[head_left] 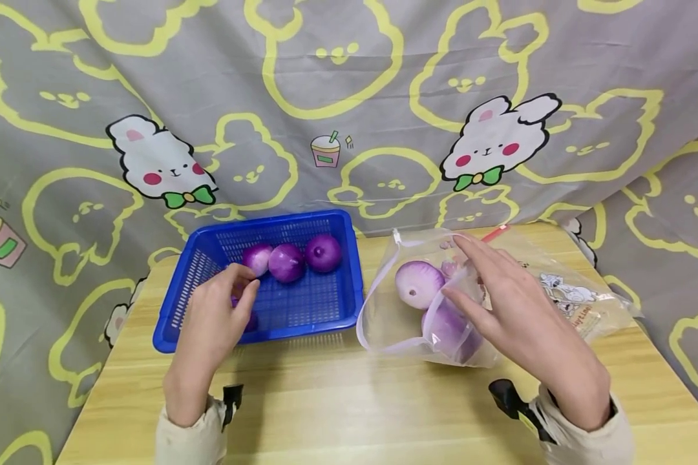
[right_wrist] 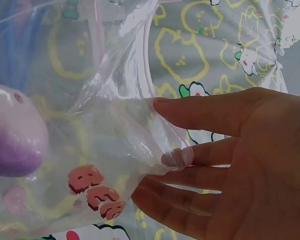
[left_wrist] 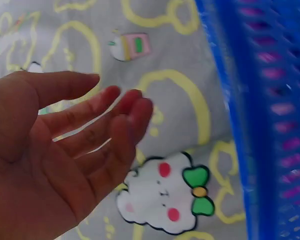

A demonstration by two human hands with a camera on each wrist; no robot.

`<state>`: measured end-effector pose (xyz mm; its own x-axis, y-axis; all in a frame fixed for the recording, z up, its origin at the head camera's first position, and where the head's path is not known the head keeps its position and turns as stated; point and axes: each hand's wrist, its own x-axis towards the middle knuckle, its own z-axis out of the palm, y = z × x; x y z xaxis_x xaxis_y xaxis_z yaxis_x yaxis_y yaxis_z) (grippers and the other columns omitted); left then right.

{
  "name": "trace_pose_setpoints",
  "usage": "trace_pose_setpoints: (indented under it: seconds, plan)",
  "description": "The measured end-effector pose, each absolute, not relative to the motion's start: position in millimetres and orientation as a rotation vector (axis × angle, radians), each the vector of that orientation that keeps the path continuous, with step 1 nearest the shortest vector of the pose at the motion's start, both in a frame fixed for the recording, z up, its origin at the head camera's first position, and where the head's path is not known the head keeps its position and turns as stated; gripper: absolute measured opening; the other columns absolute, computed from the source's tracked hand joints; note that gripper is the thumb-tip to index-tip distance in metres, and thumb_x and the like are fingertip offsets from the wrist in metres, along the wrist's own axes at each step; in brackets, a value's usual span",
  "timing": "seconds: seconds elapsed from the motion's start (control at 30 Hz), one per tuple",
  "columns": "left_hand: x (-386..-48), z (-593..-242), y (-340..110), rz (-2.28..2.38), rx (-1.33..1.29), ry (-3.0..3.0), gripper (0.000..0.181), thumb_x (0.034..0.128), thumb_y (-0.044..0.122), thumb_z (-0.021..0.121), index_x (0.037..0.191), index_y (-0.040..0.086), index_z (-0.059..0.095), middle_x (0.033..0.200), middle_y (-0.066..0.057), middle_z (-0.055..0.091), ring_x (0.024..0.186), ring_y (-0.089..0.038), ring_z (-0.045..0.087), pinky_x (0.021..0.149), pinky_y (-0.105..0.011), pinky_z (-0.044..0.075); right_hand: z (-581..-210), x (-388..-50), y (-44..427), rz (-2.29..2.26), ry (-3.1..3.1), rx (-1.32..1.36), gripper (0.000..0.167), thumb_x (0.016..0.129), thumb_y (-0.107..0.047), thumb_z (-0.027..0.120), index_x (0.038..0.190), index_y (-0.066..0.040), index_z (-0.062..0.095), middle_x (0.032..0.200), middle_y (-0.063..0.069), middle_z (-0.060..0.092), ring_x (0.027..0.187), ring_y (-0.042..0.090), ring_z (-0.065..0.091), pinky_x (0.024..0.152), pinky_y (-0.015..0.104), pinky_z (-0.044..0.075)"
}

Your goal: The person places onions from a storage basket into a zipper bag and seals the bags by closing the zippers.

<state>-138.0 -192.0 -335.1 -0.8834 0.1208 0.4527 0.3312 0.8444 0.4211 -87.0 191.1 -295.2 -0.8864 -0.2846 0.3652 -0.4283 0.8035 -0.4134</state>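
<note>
My left hand [head_left: 212, 320] hovers over the left side of a blue plastic basket [head_left: 357, 278], fingers loosely bent and apart, with nothing in them in the left wrist view. Three purple onions [head_left: 286, 263] lie along the basket's back; another onion [head_left: 250, 321] is partly hidden by that hand. On the right is a clear zip bag [head_left: 384, 323], its mouth spread toward the basket. Inside it are a pale purple onion [head_left: 419, 284] and a second onion [head_left: 450, 332] below. My right hand [head_left: 514, 303] touches the bag's rim, thumb and fairly straight fingers apart.
Both containers stand on a light wooden table [head_left: 349, 413]. A red zip slider [head_left: 496, 232] sticks up behind the bag, whose printed end reaches right. A grey curtain [head_left: 302, 174] with cartoon rabbits hangs close behind the table.
</note>
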Motion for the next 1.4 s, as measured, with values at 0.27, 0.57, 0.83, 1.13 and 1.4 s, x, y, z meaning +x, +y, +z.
trace_pose_setpoints:
  seconds: [0.27, 0.57, 0.83, 1.13, 1.4]
  plan:
    - [-142.7, -346.0, -216.5, -0.655, -0.25, -2.753, 0.023, 0.0933, 0.009, 0.067, 0.111, -0.005, 0.063, 0.102, -0.025, 0.066, 0.093, -0.041, 0.063, 0.079, -0.057, 0.051, -294.9, -89.0, 188.8, 0.714, -2.611, 0.526, 0.067, 0.092, -0.016, 0.072, 0.151, -0.008, 0.04, 0.14, 0.016, 0.054, 0.092, 0.026, 0.063, 0.081, 0.049, 0.049]
    - [-149.0, -362.9, -236.2, -0.645, -0.143, -2.858, 0.026, 0.0918, 0.007, 0.067, 0.113, -0.008, 0.062, 0.109, -0.031, 0.065, 0.101, -0.048, 0.061, 0.085, -0.061, 0.048, -295.4, -92.0, 184.6, 0.705, -2.584, 0.556, 0.068, 0.092, -0.017, 0.072, 0.152, -0.008, 0.04, 0.138, 0.015, 0.056, 0.089, 0.022, 0.061, 0.079, 0.045, 0.047]
    - [-153.2, -370.4, -246.5, -0.651, -0.08, -2.996, 0.038, 0.0907, 0.008, 0.068, 0.122, -0.011, 0.058, 0.113, -0.035, 0.062, 0.103, -0.048, 0.058, 0.088, -0.062, 0.046, -294.7, -90.6, 183.0, 0.712, -2.656, 0.565, 0.069, 0.094, -0.022, 0.07, 0.153, -0.007, 0.037, 0.143, 0.017, 0.051, 0.094, 0.024, 0.061, 0.085, 0.049, 0.045]
    - [-163.6, -378.2, -251.3, -0.684, -0.096, -3.035, 0.036, 0.0883, 0.007, 0.07, 0.118, -0.009, 0.059, 0.11, -0.032, 0.065, 0.098, -0.045, 0.061, 0.085, -0.06, 0.049, -299.2, -88.4, 182.5, 0.709, -2.611, 0.586, 0.07, 0.091, -0.018, 0.073, 0.152, -0.007, 0.039, 0.117, 0.007, 0.063, 0.09, 0.019, 0.059, 0.076, 0.043, 0.047]
    - [-161.1, -388.0, -258.1, -0.691, -0.07, -3.088, 0.032, 0.0876, 0.009, 0.071, 0.111, -0.009, 0.06, 0.103, -0.028, 0.064, 0.092, -0.041, 0.059, 0.083, -0.056, 0.048, -299.0, -90.3, 180.0, 0.696, -2.641, 0.622, 0.069, 0.093, -0.021, 0.071, 0.152, -0.007, 0.039, 0.144, 0.017, 0.051, 0.093, 0.025, 0.062, 0.085, 0.049, 0.045]
